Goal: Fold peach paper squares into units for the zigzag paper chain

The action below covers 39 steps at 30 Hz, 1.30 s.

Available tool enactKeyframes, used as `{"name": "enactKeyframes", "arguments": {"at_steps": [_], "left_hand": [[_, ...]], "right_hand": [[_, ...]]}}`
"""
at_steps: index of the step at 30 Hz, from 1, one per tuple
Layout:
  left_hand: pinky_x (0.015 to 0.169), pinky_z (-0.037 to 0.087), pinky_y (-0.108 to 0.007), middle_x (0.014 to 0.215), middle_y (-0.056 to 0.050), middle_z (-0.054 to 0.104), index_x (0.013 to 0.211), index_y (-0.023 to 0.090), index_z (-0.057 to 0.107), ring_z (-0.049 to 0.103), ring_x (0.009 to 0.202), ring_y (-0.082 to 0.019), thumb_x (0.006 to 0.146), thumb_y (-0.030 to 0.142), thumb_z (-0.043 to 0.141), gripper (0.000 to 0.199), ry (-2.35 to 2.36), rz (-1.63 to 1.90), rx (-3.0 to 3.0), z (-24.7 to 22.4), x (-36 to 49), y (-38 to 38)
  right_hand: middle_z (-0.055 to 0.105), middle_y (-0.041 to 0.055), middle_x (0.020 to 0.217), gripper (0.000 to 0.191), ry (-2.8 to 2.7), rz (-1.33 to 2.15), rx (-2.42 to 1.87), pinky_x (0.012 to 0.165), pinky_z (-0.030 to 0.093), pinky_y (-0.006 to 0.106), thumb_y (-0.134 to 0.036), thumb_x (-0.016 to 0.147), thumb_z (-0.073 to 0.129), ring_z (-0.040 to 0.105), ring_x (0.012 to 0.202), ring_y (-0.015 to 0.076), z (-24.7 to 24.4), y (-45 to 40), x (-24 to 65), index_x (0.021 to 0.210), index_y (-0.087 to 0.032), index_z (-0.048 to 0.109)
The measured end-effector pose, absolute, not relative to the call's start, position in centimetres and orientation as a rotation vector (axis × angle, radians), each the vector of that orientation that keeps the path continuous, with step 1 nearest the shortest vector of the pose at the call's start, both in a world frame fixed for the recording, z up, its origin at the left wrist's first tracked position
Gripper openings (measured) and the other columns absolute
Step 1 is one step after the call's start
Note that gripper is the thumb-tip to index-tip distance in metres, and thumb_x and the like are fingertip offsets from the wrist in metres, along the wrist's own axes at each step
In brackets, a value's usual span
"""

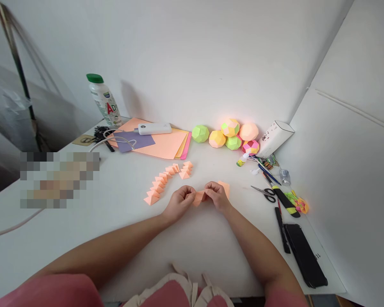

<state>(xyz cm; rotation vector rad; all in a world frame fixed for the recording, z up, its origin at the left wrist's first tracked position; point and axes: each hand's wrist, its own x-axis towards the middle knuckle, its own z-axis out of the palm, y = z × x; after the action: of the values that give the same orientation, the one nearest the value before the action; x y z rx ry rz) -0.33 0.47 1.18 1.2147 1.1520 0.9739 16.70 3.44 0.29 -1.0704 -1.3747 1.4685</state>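
Observation:
Between both hands is a small folded piece of peach paper [199, 198]. My left hand [181, 201] pinches its left end, fingers closed. Its right end is gripped by the thumb and fingers of my right hand [217, 196]. Just behind my right hand lies another peach paper piece [225, 187], partly hidden. Beyond my left hand, a curved row of folded peach paper units [159, 183] stands on the table, with a shorter row of the same units [186, 169] at its right end.
Paper polyhedron balls [217, 139] are piled by the wall. Coloured paper sheets [169, 145] lie under a white power bank [155, 128]. At right are scissors [267, 194], a glue bottle [242, 160], a cutter [286, 201] and a black phone [305, 255]. A white bottle [105, 102] stands back left.

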Motion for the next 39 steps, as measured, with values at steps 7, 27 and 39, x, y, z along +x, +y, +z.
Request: {"name": "enactKeyframes", "arguments": {"at_steps": [7,27,39], "left_hand": [[0.043,0.030,-0.018,0.055,0.005,0.045,0.077,0.018,0.044,0.038,0.044,-0.007,0.078,0.041,0.048,0.023,1.089,0.958,1.125,1.3,-0.2,0.4],[0.052,0.039,-0.019,0.065,0.005,0.050,0.084,0.020,0.041,0.048,0.054,-0.008,0.080,0.042,0.048,0.024,1.059,1.036,1.178,0.8,-0.1,0.5],[0.060,0.045,-0.024,0.085,-0.003,0.061,0.095,0.019,0.048,0.057,0.074,-0.015,0.079,0.046,0.051,0.032,1.061,0.986,1.261,0.7,-0.3,0.5]], "right_hand": [[0.059,-0.0027,0.059,0.015,-1.374,1.493,-1.023,0.052,0.043,0.024,-0.033,0.076,0.058,0.055,0.054,0.0117,0.4,3.5,16.6,0.079,-0.020,0.053],[0.058,-0.0022,0.060,0.019,-1.429,1.442,-1.085,0.054,0.044,0.025,-0.036,0.075,0.062,0.055,0.055,0.0115,1.0,3.3,16.6,0.073,-0.019,0.054],[0.057,-0.0035,0.059,0.022,-1.440,1.478,-1.090,0.054,0.044,0.025,-0.037,0.072,0.065,0.055,0.054,0.0111,0.9,3.4,16.5,0.072,-0.019,0.051]]}}
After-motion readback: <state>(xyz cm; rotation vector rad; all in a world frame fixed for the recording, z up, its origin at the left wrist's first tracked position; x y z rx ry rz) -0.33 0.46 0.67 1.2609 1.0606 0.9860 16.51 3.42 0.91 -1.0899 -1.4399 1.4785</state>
